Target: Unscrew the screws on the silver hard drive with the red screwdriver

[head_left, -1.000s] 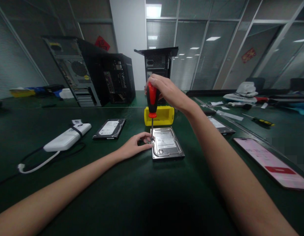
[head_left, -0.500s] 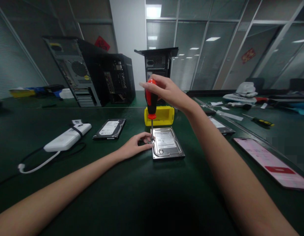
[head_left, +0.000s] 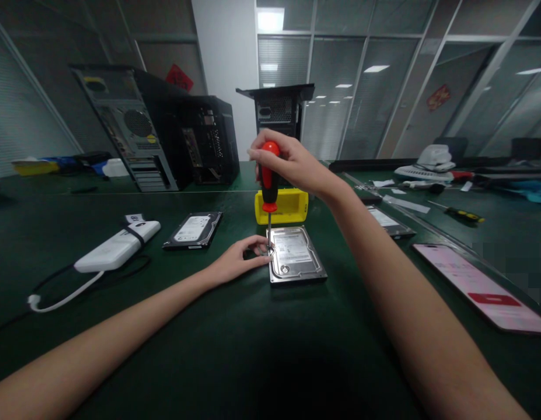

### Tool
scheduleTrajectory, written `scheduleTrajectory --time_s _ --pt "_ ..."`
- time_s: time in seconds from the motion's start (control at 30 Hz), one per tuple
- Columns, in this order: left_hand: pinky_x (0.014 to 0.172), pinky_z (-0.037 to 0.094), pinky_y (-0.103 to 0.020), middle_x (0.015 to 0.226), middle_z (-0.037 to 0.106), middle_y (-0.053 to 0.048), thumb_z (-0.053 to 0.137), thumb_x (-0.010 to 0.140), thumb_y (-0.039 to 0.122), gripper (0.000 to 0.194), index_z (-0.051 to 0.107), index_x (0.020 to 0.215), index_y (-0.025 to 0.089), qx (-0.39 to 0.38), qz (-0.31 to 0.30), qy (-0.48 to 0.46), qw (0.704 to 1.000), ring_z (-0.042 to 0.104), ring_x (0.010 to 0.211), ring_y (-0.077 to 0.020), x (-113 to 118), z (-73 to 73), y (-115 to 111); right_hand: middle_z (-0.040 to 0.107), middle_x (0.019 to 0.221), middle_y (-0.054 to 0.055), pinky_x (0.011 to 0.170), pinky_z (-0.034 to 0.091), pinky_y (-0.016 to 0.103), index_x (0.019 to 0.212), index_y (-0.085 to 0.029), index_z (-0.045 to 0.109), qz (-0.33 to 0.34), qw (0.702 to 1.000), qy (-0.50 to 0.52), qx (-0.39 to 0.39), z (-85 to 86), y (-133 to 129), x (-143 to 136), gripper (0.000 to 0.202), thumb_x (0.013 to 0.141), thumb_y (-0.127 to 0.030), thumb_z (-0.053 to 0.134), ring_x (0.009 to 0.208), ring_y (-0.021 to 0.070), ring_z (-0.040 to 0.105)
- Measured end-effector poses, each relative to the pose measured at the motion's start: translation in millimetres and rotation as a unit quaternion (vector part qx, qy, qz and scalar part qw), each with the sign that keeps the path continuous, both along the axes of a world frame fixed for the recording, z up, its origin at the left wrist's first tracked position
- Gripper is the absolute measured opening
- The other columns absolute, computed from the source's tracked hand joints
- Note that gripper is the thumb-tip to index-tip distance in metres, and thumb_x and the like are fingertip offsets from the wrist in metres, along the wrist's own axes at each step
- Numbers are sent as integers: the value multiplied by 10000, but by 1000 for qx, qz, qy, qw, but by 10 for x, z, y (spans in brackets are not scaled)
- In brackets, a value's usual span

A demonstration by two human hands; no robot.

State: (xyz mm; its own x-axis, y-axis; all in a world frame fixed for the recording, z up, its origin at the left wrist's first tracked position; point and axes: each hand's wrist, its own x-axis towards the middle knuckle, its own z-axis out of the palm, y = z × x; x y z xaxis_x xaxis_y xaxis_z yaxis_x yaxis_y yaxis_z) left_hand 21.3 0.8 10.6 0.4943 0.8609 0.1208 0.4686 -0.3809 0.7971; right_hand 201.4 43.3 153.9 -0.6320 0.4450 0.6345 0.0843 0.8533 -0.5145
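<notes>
A silver hard drive (head_left: 299,252) lies label up on the table in front of me. My right hand (head_left: 292,160) is closed around the top of a red-and-black screwdriver (head_left: 269,188), which stands upright. Its shaft runs down to the drive's left edge, and the tip is partly hidden by fingers. Thumb and fingers of my left hand (head_left: 236,261) grip that same edge, close beside the shaft. Just behind the drive sits a yellow open-fronted holder (head_left: 282,220).
A second hard drive (head_left: 194,229) and a white power strip (head_left: 117,248) with cables lie left. To the right are another drive (head_left: 388,223), a phone (head_left: 480,286) and a yellow-and-black screwdriver (head_left: 463,214). Computer cases (head_left: 159,131) stand behind.
My right fingers have shifted around the screwdriver's top, with the forefinger now curled over it. The screwdriver and hard drive keep their places, and my left hand stays at the edge.
</notes>
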Motion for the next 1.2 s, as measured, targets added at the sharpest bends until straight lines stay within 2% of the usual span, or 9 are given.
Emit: scheduleTrajectory --time_s 0.23,0.4,0.6,0.73,0.9,1.0,1.1,1.2 --pt "803 428 -325 990 601 -53 634 810 440 439 577 1147 163 -1 0 -2 1000 541 909 -200 9 7 -14 581 836 -6 749 466 239 1007 -186 505 0 1000 8 11 -11 21 -21 224 933 -391 454 770 104 571" --pt "806 429 -332 1003 603 -54 632 809 447 432 582 1140 174 3 -1 -1 1000 540 911 -203 6 2 -8 583 834 11 736 474 237 974 -163 515 -3 1000 5 -7 -5 0 -8 323 946 -460 390 767 103 568" --pt "809 433 -331 1011 600 -55 622 815 448 428 581 1145 179 4 -5 -1 1000 541 915 -204 2 10 -12 594 884 41 775 483 258 935 -140 538 2 1000 0 -1 26 -64 -6 325 982 -373 316 827 114 568" --pt "818 433 -336 1024 602 -57 620 814 458 430 583 1143 183 6 -3 3 1000 539 922 -206 0 12 -17 613 885 34 803 482 269 1016 -160 534 6 1000 -10 19 29 -71 -9 304 972 -391 342 842 121 584" --pt "810 433 -333 1006 602 -55 629 812 445 425 582 1137 176 4 -3 0 1000 540 907 -201 4 12 -15 605 915 15 852 467 287 1160 -216 481 -43 997 27 54 -19 -26 -23 322 925 -434 452 963 153 579" --pt "809 434 -327 967 602 -48 627 818 426 413 578 1136 167 -2 -8 -8 1000 544 888 -191 10 8 -10 600 903 13 845 468 287 1116 -231 491 -61 995 37 65 -42 14 -34 296 914 -447 471 965 160 571" --pt "818 438 -332 942 602 -44 627 819 421 410 575 1135 166 -4 -15 -17 1000 547 882 -190 9 -6 -2 583 879 13 831 464 275 971 -211 533 -56 996 28 68 -41 37 -40 244 923 -438 457 903 148 562" --pt "840 436 -340 946 600 -42 624 822 424 421 566 1154 171 -3 -23 -18 1000 546 891 -190 2 -16 3 565 859 13 811 458 258 903 -187 557 -47 997 21 58 -23 26 -26 284 929 -443 436 866 136 547"
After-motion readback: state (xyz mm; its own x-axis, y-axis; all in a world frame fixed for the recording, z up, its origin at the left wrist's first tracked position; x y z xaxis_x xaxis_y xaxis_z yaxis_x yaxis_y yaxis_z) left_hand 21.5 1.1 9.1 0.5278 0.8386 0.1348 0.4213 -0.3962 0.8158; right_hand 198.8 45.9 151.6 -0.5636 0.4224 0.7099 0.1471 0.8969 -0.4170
